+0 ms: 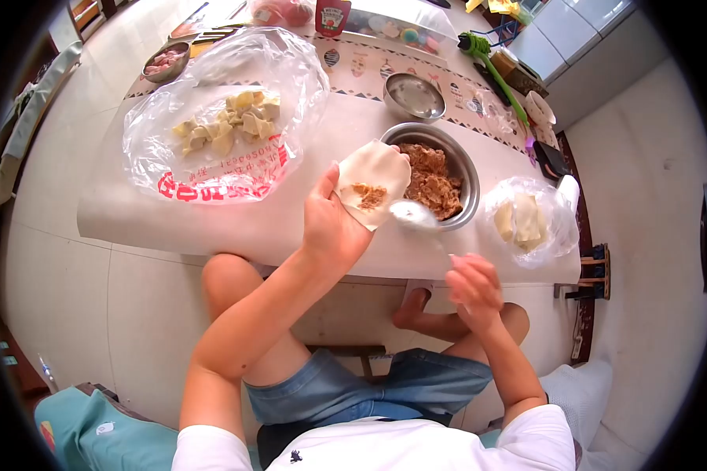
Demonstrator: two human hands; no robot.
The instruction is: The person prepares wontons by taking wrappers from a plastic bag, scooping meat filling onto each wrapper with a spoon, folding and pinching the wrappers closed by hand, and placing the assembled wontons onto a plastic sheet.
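On my left hand [339, 213] lies a pale dumpling wrapper [385, 169], held up over the table with the thumb at its edge. A small smear of brown meat filling [368, 195] sits on the wrapper. My right hand [474, 286] is closed round the handle of a metal spoon [414, 215], and both are blurred. The spoon's bowl is just right of the wrapper, near the rim of a steel bowl [470, 165]. Minced meat filling [430, 182] fills much of that bowl. Part of the steel bowl is hidden behind the wrapper.
Folded dumplings [232, 122] lie on a clear plastic bag [153, 149] at the left. More wrappers [520, 220] rest in a bag at the right. Behind stand a small metal bowl [414, 96], a red pouch [332, 17] and a bowl of raw meat [166, 61].
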